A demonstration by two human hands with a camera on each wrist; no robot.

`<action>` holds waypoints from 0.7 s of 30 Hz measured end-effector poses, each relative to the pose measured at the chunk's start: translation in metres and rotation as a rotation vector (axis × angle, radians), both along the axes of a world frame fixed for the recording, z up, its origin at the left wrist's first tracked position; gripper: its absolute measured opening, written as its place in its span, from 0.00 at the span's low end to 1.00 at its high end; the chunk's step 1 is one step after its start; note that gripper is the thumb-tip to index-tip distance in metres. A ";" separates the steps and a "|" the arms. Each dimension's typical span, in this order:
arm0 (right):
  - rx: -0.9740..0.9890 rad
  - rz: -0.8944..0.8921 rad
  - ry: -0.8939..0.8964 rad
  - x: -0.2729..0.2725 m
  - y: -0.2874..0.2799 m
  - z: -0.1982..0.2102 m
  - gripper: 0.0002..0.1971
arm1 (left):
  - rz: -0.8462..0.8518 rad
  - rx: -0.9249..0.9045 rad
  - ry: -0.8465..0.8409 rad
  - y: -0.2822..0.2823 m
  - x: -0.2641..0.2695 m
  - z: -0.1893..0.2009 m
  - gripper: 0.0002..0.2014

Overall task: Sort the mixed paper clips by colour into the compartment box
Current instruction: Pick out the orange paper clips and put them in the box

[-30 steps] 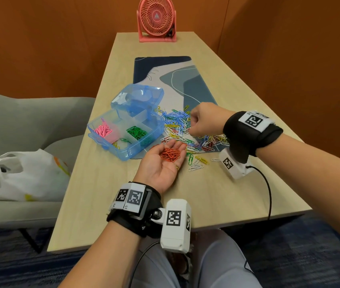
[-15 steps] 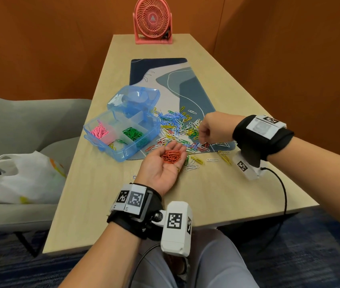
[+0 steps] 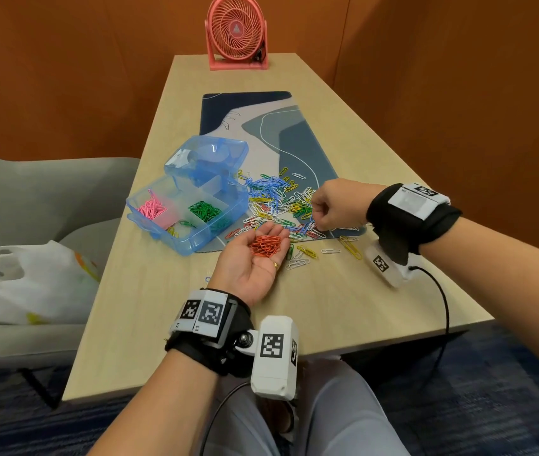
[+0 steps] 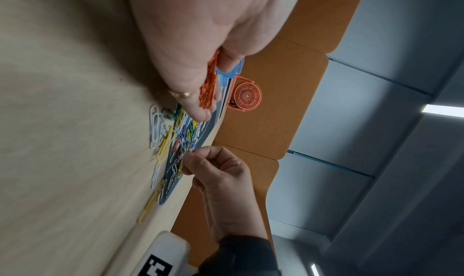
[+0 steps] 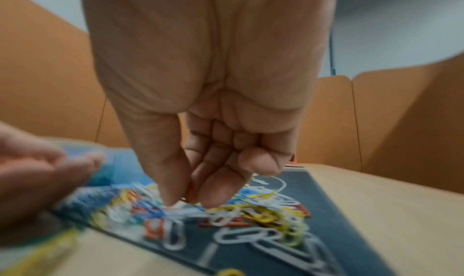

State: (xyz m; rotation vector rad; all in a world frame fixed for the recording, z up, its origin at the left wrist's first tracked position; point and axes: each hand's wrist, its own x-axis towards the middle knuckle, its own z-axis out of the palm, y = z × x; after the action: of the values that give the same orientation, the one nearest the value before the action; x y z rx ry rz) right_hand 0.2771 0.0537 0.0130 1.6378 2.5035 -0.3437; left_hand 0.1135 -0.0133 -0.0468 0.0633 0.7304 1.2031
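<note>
The right hand (image 3: 335, 205) now sits farther right and nearer the table's front edge than a second ago, over the near side of the mixed paper clips (image 3: 281, 205). Its thumb and forefinger tips meet down in the pile; what they pinch is too blurred to tell.

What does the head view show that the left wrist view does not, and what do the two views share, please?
Only the head view shows the blue plastic compartment box with pink paper clips and green paper clips sorted inside, and the white plastic bag.

Only the left wrist view shows the ceiling light strip.

Both show the orange paper clips on the left hand, the right hand over the mixed clip pile, and the pink desk fan.
</note>
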 end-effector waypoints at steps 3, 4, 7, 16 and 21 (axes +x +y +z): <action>-0.044 -0.033 0.060 -0.008 -0.002 -0.001 0.03 | 0.004 -0.003 0.008 0.000 0.000 0.000 0.17; -0.062 -0.039 0.050 -0.011 -0.003 -0.004 0.03 | 0.006 -0.004 0.006 0.000 0.000 0.001 0.17; -0.064 -0.051 0.002 -0.016 -0.004 -0.010 0.03 | 0.010 -0.004 -0.004 0.000 0.000 0.000 0.17; -0.100 -0.059 -0.077 -0.010 -0.011 -0.012 0.05 | 0.007 0.000 -0.010 -0.001 -0.001 0.000 0.16; -0.010 -0.034 0.089 -0.014 -0.013 0.006 0.02 | -0.008 0.001 0.023 -0.001 0.000 0.000 0.16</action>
State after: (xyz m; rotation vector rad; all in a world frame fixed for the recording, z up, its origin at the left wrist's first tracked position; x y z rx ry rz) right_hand 0.2630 0.0403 0.0192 1.6990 2.5354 -0.4408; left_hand 0.1136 -0.0139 -0.0473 0.0810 0.7484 1.1968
